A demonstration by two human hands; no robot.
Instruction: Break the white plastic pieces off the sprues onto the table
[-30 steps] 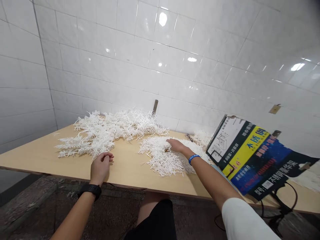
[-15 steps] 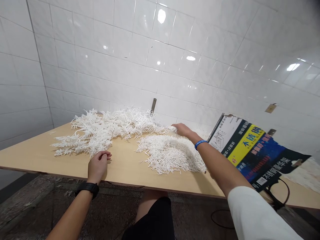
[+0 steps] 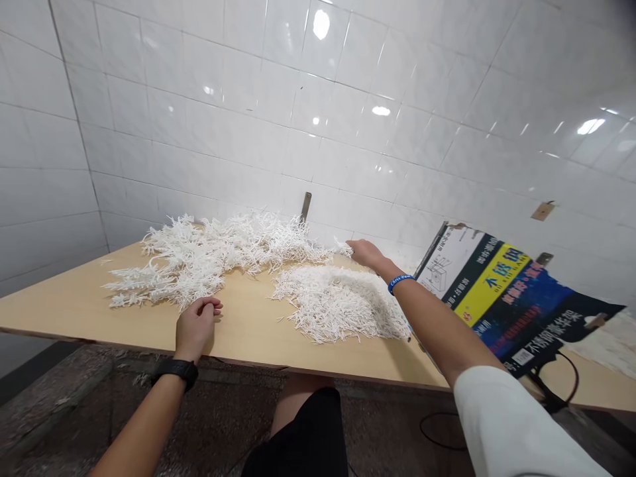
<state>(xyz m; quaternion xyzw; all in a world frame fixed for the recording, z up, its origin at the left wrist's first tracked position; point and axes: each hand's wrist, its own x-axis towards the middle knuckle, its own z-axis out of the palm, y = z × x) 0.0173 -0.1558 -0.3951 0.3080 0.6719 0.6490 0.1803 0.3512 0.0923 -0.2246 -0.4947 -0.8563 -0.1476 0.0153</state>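
White, slender pieces form a low pile [image 3: 338, 305] on the pale wood-coloured table [image 3: 253, 334]; all positions below are referenced to this pile.

Right hand [image 3: 366, 254]: located behind the pile, beyond its far edge. The fingers are drawn together and directed left. A small white clump [image 3: 342, 248] lies at the fingertips, between the pile and the tiled wall [image 3: 238, 146]. Whether the fingers pinch the clump or only touch it cannot be told. The forearm extends along the pile's right end; a blue wristband [image 3: 400, 283] encircles the wrist.

Left hand [image 3: 195, 326]: located left of the pile and well apart from it, at the front part of the table. The fingers are curled inward; whether thumb and fingertips press together cannot be told. A black wristband [image 3: 175, 372] is fitted at the wrist.

Large heap [image 3: 238, 246]: branched white pieces, located left of and behind the pile, curving toward its far edge.

Metal strip [image 3: 305, 207]: located behind the pile, against the wall.

Printed cardboard [image 3: 517, 301]: located right of the pile, tilted.
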